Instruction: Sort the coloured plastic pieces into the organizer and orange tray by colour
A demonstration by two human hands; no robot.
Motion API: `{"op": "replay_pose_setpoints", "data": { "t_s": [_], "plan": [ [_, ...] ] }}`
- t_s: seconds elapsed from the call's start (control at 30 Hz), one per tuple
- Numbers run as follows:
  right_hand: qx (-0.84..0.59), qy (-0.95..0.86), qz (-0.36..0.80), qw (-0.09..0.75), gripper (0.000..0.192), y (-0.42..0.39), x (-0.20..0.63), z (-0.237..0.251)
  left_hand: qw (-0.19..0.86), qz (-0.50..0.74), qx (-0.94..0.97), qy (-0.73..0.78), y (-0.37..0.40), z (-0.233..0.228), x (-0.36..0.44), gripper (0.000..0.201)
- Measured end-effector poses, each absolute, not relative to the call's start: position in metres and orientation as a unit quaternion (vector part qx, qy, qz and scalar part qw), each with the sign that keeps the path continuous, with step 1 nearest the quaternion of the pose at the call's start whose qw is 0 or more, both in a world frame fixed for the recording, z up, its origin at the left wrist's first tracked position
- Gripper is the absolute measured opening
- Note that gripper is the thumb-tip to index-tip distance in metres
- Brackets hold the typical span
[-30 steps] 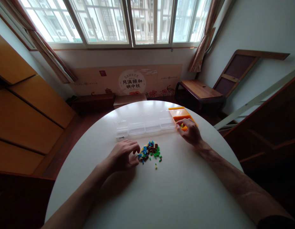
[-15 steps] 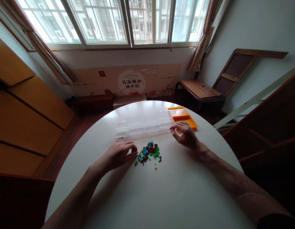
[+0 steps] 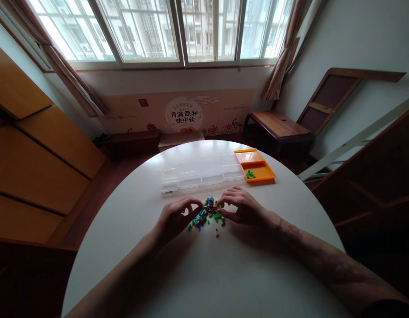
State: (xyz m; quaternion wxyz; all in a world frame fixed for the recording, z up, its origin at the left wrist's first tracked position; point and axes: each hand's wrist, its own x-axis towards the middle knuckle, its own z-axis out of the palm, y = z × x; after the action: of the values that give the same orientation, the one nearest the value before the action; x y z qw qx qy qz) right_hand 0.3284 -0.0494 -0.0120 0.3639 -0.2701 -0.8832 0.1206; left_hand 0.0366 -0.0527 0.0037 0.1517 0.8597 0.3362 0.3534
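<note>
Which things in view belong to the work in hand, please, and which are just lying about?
In use:
- left hand
- right hand
- pile of small coloured plastic bricks
- clear plastic compartment box
- orange plastic tray

Lying about:
- wooden bench
- printed cardboard panel

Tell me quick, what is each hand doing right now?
Left hand: fingers curled at the edge of the pile of small bricks; whether it grips one cannot be told.
Right hand: fingers bent over the same pile; any grip cannot be told.

Bright window [image 3: 178, 31] backlight, dim wide-angle foreground.
</note>
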Motion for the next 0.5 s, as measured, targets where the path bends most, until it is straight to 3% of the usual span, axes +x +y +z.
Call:
{"op": "replay_pose_setpoints", "data": {
  "t_s": [0.23, 0.5],
  "plan": [
    [-0.252, -0.889, 0.144, 0.355, 0.014, -0.047, 0.330, -0.015, 0.165, 0.358, 0.863, 0.315, -0.056, -0.001, 0.050, 0.005],
    [-0.226, -0.890, 0.134, 0.372, 0.005, -0.048, 0.327, -0.016, 0.131, 0.353, 0.885, 0.275, -0.055, 0.001, 0.054, 0.005]
  ]
}}
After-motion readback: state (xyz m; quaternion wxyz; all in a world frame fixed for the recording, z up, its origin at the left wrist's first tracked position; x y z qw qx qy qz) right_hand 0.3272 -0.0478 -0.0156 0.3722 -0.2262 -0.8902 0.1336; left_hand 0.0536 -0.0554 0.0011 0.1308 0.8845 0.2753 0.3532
